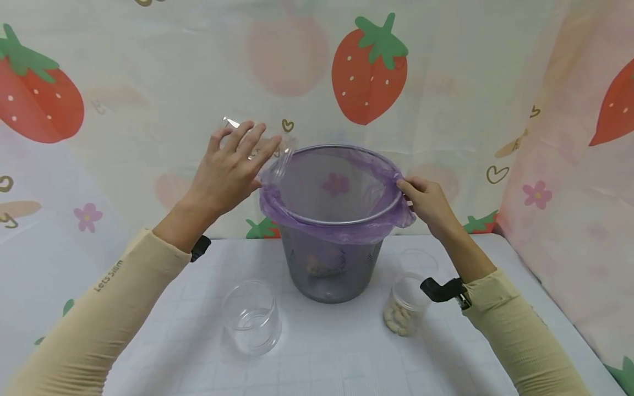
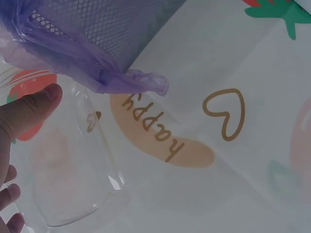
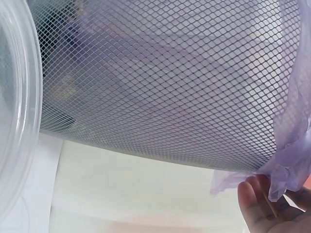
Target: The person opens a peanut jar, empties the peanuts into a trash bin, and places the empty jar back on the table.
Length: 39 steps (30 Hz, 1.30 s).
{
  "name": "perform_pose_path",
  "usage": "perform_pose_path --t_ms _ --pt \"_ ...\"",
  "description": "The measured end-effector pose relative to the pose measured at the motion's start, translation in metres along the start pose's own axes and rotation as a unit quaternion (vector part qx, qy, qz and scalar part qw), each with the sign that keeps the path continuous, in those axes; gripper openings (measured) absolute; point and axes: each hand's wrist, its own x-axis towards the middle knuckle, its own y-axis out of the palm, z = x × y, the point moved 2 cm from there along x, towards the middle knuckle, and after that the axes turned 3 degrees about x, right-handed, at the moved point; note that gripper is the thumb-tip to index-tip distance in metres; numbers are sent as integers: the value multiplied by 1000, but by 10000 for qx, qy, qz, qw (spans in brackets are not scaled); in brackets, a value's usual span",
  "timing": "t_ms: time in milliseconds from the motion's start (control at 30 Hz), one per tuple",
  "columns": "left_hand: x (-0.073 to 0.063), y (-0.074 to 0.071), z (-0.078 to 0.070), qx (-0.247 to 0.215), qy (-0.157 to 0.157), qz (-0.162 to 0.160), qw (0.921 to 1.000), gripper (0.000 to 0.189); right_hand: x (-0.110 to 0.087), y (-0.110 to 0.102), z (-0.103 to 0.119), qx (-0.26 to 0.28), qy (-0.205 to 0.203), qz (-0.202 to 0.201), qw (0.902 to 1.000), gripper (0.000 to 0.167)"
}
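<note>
My left hand (image 1: 225, 173) grips a clear plastic jar (image 2: 77, 174) above the left rim of a grey mesh wastebasket (image 1: 332, 275). The jar is tilted, its mouth turned toward the basket; I make out nothing inside it. A purple plastic bag (image 1: 322, 230) lines the basket and folds out over the rim. At the right side of that rim, my right hand (image 1: 432, 204) pinches the bag's edge between thumb and fingers, also seen close up in the right wrist view. Something brownish shows dimly through the mesh low in the basket.
On the white table (image 1: 327, 352), a clear empty jar (image 1: 252, 324) stands front left of the basket. To its right is a clear jar (image 1: 400, 313) with pale, nut-like pieces, and a clear round lid (image 1: 418, 262) lies behind it. A strawberry-print cloth (image 1: 198, 66) hangs behind.
</note>
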Motion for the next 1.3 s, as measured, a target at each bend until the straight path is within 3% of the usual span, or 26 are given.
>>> perform_pose_path --t_ms 400,800,933,1133,1300 --pt "-3 -5 0 -295 -365 -237 9986 92 0 0 -1 49 -55 17 10000 48" --pt "-6 -10 -1 -768 -828 11 9936 95 0 0 -1 16 -61 7 10000 48" --pt "-8 -10 -1 -1107 -1121 55 9875 98 0 0 0 3 -48 10 10000 49" --pt "-12 -13 2 -1676 -1665 85 9716 99 0 0 0 52 -47 18 10000 49" --pt "-15 -19 2 -1975 -1917 46 9614 103 1 0 -1 79 -32 14 10000 48"
